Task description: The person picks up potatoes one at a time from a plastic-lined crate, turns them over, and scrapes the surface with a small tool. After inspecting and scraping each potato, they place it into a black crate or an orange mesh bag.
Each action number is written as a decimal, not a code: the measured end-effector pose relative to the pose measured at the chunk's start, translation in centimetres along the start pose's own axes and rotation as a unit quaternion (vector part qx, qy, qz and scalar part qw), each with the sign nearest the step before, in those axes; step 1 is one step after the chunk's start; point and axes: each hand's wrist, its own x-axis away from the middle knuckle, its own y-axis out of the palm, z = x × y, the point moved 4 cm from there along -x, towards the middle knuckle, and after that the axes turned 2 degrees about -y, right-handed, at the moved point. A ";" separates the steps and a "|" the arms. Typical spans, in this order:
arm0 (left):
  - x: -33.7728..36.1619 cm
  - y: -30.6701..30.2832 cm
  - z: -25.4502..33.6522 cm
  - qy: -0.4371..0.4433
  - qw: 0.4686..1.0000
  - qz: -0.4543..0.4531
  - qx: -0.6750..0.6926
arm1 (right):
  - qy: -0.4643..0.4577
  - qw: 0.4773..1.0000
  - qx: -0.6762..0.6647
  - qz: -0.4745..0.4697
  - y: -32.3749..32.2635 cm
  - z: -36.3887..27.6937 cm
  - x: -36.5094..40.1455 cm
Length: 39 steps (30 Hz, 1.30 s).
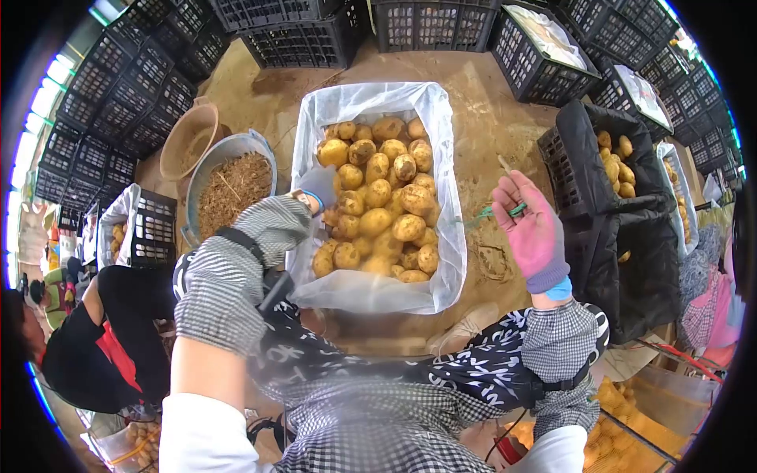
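A crate lined with translucent plastic (451, 260) stands in front of me, filled with yellow, partly soil-stained potatoes (377, 193). My left hand (319, 185), in a grey glove, reaches over the crate's left side down to the potatoes there. Its fingers are mostly hidden and smeared. To the right of the crate, my right hand (530, 225) is raised with its pink glove palm showing and the fingers partly curled. A thin green string (505, 211) lies across those fingers, its loose end sticking out toward the crate. Some potatoes near the crate's front look blurred.
A blue-grey tub of brown plant scraps (233, 189) and a tan basin (189, 140) stand left. On the right are black-lined crates (615, 201), one with potatoes. Stacked black crates (296, 39) line the back. Another person (106, 347) sits close at left.
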 end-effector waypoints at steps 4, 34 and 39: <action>3.1 -8.0 0.5 0.068 0.975 -0.072 0.199 | 0.073 0.992 0.092 0.053 1.4 1.1 0.2; 15.4 -12.1 12.9 0.066 0.617 -0.152 0.769 | 0.084 0.947 0.252 -0.182 8.0 6.7 1.5; 14.9 -11.7 12.5 -0.008 0.581 -0.183 0.793 | -0.009 0.913 0.337 -0.230 7.9 6.7 1.4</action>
